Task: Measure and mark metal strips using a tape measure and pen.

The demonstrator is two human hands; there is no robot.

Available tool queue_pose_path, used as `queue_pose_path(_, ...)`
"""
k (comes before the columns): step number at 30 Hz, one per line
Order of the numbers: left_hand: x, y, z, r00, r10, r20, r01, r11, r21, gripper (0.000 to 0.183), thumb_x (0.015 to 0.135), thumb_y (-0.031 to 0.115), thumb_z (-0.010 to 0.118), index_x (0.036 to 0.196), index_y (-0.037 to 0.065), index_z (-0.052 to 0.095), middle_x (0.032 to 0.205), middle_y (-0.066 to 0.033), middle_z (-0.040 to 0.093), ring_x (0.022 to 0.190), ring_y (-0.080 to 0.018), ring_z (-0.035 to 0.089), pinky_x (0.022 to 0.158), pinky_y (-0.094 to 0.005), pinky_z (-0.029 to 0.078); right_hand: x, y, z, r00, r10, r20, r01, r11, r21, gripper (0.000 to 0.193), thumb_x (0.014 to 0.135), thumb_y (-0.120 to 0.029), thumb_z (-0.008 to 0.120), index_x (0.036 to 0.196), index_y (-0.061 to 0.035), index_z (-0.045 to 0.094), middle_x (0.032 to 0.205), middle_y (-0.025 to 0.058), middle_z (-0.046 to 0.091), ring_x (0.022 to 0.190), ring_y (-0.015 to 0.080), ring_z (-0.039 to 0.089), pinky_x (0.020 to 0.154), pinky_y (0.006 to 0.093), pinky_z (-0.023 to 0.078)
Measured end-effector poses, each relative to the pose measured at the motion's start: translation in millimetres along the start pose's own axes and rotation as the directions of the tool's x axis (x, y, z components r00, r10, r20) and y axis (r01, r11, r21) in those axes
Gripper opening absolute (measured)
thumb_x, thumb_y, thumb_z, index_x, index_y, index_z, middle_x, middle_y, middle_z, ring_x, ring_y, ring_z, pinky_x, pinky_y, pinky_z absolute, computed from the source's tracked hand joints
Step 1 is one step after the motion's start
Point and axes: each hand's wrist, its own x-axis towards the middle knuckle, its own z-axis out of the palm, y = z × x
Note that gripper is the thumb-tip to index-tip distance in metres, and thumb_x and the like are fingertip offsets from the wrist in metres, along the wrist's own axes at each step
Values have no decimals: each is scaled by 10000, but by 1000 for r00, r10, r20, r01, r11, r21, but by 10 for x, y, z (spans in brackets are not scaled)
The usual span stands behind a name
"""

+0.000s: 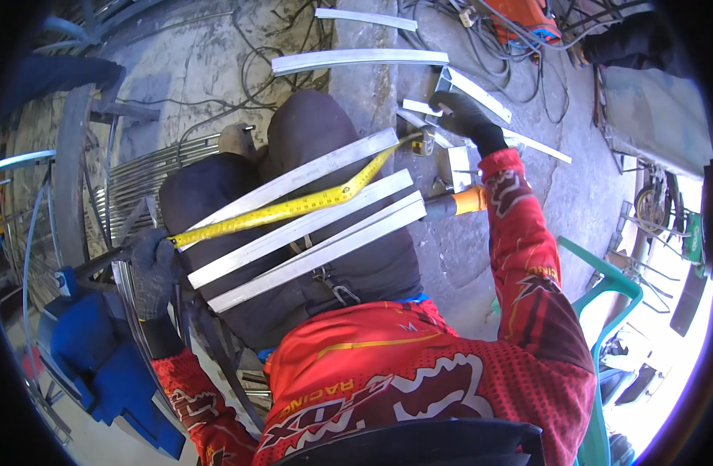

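Observation:
A yellow tape measure (294, 208) stretches slantwise over my lap, with its case lying past my knee on the right. My left hand (152, 272), in a dark grey glove, pinches the blade's free end. Several silver metal bars (302, 231) rest across my thighs, on both sides of the tape. Out to the right, my right hand (463, 120), also gloved, has its fingers curled over short metal pieces (421, 108) on the floor; what lies inside the fingers is hidden. A cylindrical grey-and-orange tool (467, 201) lies under my right forearm.
Longer metal strips (360, 59) lie ahead on the concrete floor, near tangled cables (496, 66) and an orange machine (523, 19). Thin metal rods (158, 175) are stacked to the left, with a blue object (100, 357) closer. A teal chair (605, 272) is at right. Other people's dark-clothed limbs show at both upper edges.

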Motion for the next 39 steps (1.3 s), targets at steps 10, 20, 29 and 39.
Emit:
queue_pose_path(10,-52,-116,-19,1000,11,-28,-13,995,-102,231,1030,153,582,1185,-7,647,869,-40,610,723,-101,555,635,-267,455,-434,-1341,215,970,-133,-202,222,816,534,398,862,-93,786,1230,-70,638,1160,139,694,1069,279,680,944,376,534)
queue_pose_path(20,-48,-93,4,994,-106,9,105,964,-246,234,1005,160,634,1153,-22,637,1024,-74,615,920,-157,576,819,-335,495,-193,-1068,322,978,-151,-144,206,812,546,150,914,-130,615,1015,-25,649,948,106,658,872,231,640,789,352,520)
queue_pose_path(29,-93,-118,5,986,-156,67,170,904,-393,213,1012,142,632,1176,6,632,931,-12,586,752,-67,515,619,-248,454,-137,-1283,62,974,32,-224,206,284,936,237,909,-237,600,938,-2,591,932,91,578,901,237,650,937,447,548)
queue_pose_path(39,-76,-14,-26,987,-118,112,152,908,-389,189,1025,143,607,1139,-4,637,784,13,561,635,-53,487,537,-239,395,161,-1157,113,963,75,-261,192,491,850,202,870,-214,593,964,-35,599,955,58,567,898,194,610,851,341,511)
